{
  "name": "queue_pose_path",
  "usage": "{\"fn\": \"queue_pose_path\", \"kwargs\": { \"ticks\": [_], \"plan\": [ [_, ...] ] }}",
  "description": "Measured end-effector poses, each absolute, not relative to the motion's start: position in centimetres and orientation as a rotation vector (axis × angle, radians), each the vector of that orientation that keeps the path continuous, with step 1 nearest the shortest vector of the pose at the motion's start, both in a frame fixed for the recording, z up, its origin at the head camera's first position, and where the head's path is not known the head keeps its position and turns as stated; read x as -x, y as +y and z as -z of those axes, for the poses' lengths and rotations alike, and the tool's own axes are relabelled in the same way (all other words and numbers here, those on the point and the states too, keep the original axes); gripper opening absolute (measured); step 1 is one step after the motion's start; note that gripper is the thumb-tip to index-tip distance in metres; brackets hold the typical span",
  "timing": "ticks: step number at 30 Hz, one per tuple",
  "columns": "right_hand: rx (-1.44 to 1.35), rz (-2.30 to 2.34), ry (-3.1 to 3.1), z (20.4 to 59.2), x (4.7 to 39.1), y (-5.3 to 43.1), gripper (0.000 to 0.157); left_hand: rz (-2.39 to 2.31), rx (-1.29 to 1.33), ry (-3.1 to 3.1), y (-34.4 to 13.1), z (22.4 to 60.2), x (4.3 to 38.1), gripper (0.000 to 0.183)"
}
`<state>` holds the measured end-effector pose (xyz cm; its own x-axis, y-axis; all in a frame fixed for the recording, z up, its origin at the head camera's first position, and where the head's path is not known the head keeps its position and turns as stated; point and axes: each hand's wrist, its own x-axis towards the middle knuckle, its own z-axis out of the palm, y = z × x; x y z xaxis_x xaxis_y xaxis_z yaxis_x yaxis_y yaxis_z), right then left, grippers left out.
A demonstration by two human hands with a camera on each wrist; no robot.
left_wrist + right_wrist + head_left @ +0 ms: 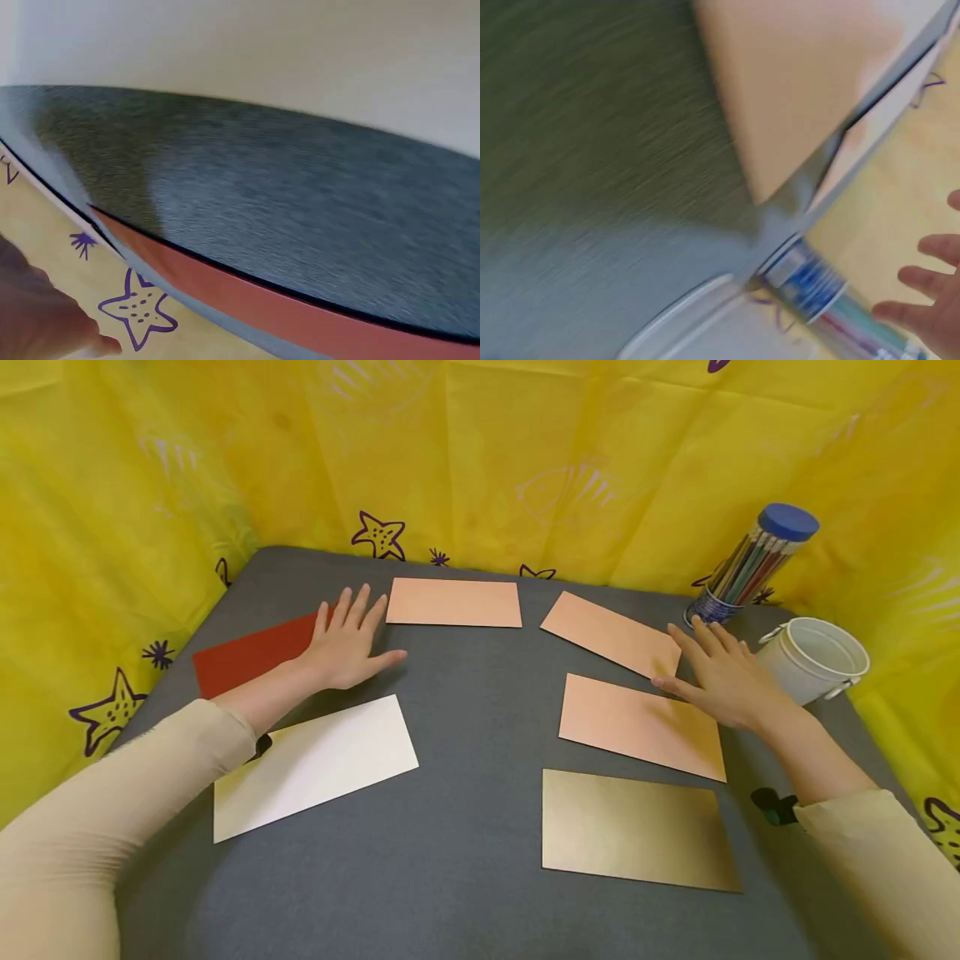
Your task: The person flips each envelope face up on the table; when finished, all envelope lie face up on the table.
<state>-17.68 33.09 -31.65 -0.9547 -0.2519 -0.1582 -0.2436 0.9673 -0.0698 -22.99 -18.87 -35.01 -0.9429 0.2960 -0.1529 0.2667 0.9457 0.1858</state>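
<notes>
Fingers spread, my left hand hovers over the right end of a red card, with a white card nearer to me below its wrist. My right hand, also with spread fingers, overlaps the right ends of two peach cards, the angled upper one and the lower one. Both hands hold nothing. A third peach card lies at the back middle, and a gold-brown card lies at the front right. The left wrist view also shows the red card's edge.
At the back right stands a clear tube of pencils with a blue lid. A white bucket with small handles stands beside my right hand. Yellow patterned cloth hangs around the grey table at the back and sides.
</notes>
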Motion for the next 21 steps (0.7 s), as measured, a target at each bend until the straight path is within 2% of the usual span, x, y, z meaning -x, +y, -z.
{"fn": "queue_pose_path", "kwargs": {
  "ticks": [5,9,14,21],
  "plan": [
    [0.399,0.309,2.938,30.7,19.0,30.1,0.082,-0.551,-0.382,2.963,-17.8,34.0,24.3,0.094],
    [0.389,0.539,2.892,30.3,20.3,27.4,0.077,-0.898,-0.251,2.841,-17.1,32.7,25.5,0.088],
    [0.4,0.784,2.839,31.0,22.5,24.2,0.067,-1.278,-0.031,2.569,-16.7,31.4,26.8,0.086],
    [0.315,1.1,2.649,32.3,25.3,20.5,0.061,-1.686,0.128,2.182,-16.9,31.3,28.2,0.086]
  ]
}}
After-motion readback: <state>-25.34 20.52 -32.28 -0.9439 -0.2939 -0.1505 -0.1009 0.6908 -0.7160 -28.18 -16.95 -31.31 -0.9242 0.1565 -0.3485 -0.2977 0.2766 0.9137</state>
